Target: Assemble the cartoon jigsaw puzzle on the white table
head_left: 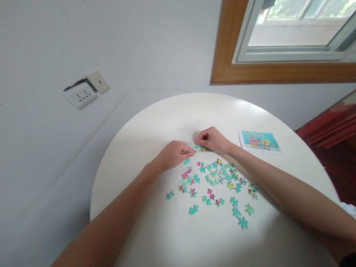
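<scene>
- Jigsaw cluster (198, 147): lies on the worktop (155, 122) beyond the loose pieces, between the two hands and partly covered by them.
- Handling: the pieces appear thin, light and fairly stiff; tabs are likely to bend if forced. Grip single pieces by opposite edges; the flat, smooth faces may slip.
- Left hand (172, 154): fingers drawn together, tips at the cluster's left edge. Whether a piece is pinched cannot be told.
- Right hand (213, 140): thumb and index finger curled towards each other above the cluster. Whether a piece is between them cannot be told.
- Loose jigsaw pieces (193, 210): spread on the near side of the hands, mainly teal with pink and yellow parts; densest towards the middle, some overlapping.
- Obstruction: the right forearm (267, 178) passes beside the right margin of the spread and lies between it and the picture card (260, 141).
- Picture card: flat on the worktop, showing pink and yellow cartoon figures.
- Surroundings: wall socket (80, 95) at left; wood-framed window (226, 74) at upper right.
</scene>
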Motion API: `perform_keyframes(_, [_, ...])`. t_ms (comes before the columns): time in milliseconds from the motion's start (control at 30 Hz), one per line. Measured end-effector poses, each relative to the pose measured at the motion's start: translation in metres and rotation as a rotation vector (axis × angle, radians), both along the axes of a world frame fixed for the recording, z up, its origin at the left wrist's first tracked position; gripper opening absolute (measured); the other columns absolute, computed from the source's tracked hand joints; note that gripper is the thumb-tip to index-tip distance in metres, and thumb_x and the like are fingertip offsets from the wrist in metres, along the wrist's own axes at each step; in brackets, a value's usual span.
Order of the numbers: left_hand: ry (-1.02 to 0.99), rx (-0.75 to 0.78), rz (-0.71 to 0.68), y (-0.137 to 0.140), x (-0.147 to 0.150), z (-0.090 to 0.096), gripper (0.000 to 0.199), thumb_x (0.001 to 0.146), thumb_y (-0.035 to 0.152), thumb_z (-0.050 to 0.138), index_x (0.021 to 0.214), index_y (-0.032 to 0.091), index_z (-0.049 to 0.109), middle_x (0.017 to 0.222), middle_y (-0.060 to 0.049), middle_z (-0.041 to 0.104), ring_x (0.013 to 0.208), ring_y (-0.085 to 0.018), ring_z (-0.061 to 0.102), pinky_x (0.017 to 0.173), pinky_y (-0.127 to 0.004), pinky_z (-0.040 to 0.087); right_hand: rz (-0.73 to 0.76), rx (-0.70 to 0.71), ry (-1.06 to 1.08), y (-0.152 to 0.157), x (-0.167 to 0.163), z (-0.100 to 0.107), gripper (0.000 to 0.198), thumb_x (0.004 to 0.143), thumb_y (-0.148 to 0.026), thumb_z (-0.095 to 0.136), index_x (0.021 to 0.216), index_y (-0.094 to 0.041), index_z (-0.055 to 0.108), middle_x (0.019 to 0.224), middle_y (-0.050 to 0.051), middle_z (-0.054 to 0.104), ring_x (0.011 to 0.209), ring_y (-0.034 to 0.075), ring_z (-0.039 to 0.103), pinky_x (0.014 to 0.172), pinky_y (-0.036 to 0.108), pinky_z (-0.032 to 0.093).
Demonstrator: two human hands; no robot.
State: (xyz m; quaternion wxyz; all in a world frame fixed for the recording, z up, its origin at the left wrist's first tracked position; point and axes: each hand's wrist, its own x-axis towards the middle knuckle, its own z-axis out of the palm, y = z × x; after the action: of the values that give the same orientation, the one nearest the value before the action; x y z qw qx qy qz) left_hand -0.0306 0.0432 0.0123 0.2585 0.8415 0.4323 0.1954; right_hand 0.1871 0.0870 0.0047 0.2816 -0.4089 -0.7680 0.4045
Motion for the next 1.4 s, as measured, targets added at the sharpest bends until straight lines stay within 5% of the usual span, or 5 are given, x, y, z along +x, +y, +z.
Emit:
perform_keyframes(500, [-0.018, 0.061, -0.017, -0.001, 0.004, -0.003, 0.018, 0.088, 0.027, 0.063, 0.094, 0.022, 0.079, 0.066, 0.001, 0.062, 0.061, -0.012, 0.054, 0.064, -0.027, 0.041, -0.007, 0.078, -0.115, 0.003, 0.000, -0.001, 0.011, 0.075, -0.022, 0.064, 0.073, -0.014, 0.070, 0.062, 0.000, 0.061, 0.058, 0.011, 0.050, 0.059, 0.026, 0.039])
perform_keyframes(600, [-0.022, 0.109, -0.015, -0.001, 0.007, -0.002, 0.019, 0.089, 0.026, 0.063, 0.100, 0.021, 0.077, 0.063, 0.002, 0.058, 0.060, -0.012, 0.052, 0.064, -0.026, 0.041, -0.117, 0.075, -0.030, 0.006, 0.002, 0.004, 0.017, 0.080, -0.027, 0.061, 0.075, -0.013, 0.070, 0.064, 0.002, 0.062, 0.060, 0.011, 0.049, 0.059, 0.027, 0.039])
perform_keyframes(800, [-0.077, 0.285, 0.115, 0.001, 0.009, 0.002, 0.019, 0.092, 0.022, 0.057, 0.098, 0.019, 0.075, 0.080, -0.003, 0.065, 0.075, -0.015, 0.058, 0.075, -0.029, 0.045, -0.367, 0.149, 0.092, 0.006, 0.020, 0.049, 0.020, 0.083, -0.027, 0.058, 0.079, -0.012, 0.070, 0.072, 0.005, 0.067, 0.062, 0.012, 0.052, 0.061, 0.029, 0.040])
perform_keyframes(1000, [-0.072, 0.320, 0.148, 0.004, 0.007, -0.003, 0.018, 0.090, 0.017, 0.058, 0.098, 0.019, 0.073, 0.089, -0.005, 0.070, 0.087, -0.019, 0.060, 0.085, -0.033, 0.047, -0.416, 0.297, 0.053, -0.025, 0.045, 0.086, 0.019, 0.085, -0.027, 0.058, 0.081, -0.014, 0.072, 0.075, 0.007, 0.071, 0.065, 0.014, 0.056, 0.063, 0.030, 0.041])
perform_keyframes(1400, [-0.035, 0.268, 0.211, 0.001, 0.008, -0.004, 0.016, 0.086, 0.021, 0.062, 0.091, 0.021, 0.077, 0.089, -0.004, 0.069, 0.086, -0.018, 0.063, 0.083, -0.031, 0.049, -0.587, 0.319, -0.026, -0.058, 0.088, 0.037, 0.023, 0.086, -0.028, 0.055, 0.093, -0.015, 0.072, 0.073, 0.006, 0.069, 0.064, 0.016, 0.059, 0.062, 0.031, 0.043])
